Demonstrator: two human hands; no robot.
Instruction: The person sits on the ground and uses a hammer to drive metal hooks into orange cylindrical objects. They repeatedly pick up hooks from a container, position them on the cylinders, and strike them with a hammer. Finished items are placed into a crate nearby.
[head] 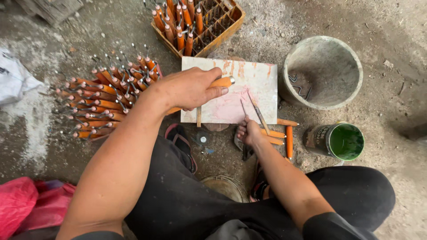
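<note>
Seen from above, a person squats on a dirt floor (391,31) over a pale, paint-stained board (249,84) lying flat on the ground. The left hand (189,89) is closed around an orange wooden handle (221,82) with a metal collar at its end, holding it over the near-left part of the board; the handle points right, across the board. The right hand (249,132), at the board's near edge, pinches two thin brushes (257,108) whose shafts slant up over the pinkish smear on the board. Just right of that hand, several loose orange handles (289,140) lie on the ground, one upright to the view and others crosswise. Right of them stands an open can (346,141) coated green inside. Beyond it, beside the board's right edge, sits a grey bucket (327,53) with bent metal hooks at its bottom. At the far side of the board, an orange crate (222,31) with a grid of compartments holds more handles standing on end in its left part. On the left, a large fan-shaped pile (104,100) of finished handles with wire hooks lies on the floor. A white bag (13,80) is at the left edge, and red plastic (26,202) at the lower left.
</note>
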